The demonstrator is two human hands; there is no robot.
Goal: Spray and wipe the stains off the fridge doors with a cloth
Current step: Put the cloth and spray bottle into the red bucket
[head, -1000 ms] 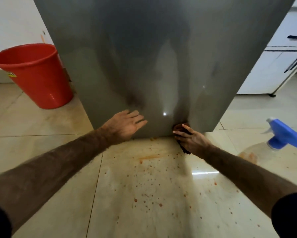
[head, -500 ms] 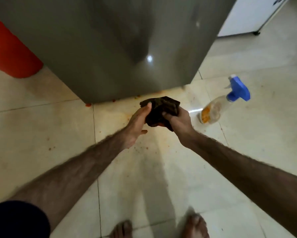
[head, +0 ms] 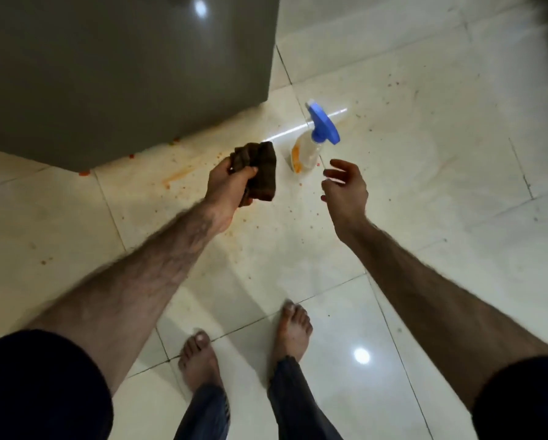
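Two hands near spray bottle (head: 310, 147), upright on floor beside fridge (head: 123, 74): right hand (head: 345, 188), fingers spread and empty, sits just below-right of it and nearer; left hand (head: 226, 185) clamps cloth (head: 261, 173) just left.

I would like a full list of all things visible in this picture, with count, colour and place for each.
grey metal fridge door: one, grey, upper left.
clear plastic spray bottle with blue trigger head: one, standing on floor right of fridge.
dark brown cloth: one, gripped in left hand.
glossy cream floor tiles: many, under everything.
orange-red stain spots: many, on floor below fridge.
left hand: closed on cloth.
right hand: open, empty, near bottle.
bare feet: two, bottom centre.
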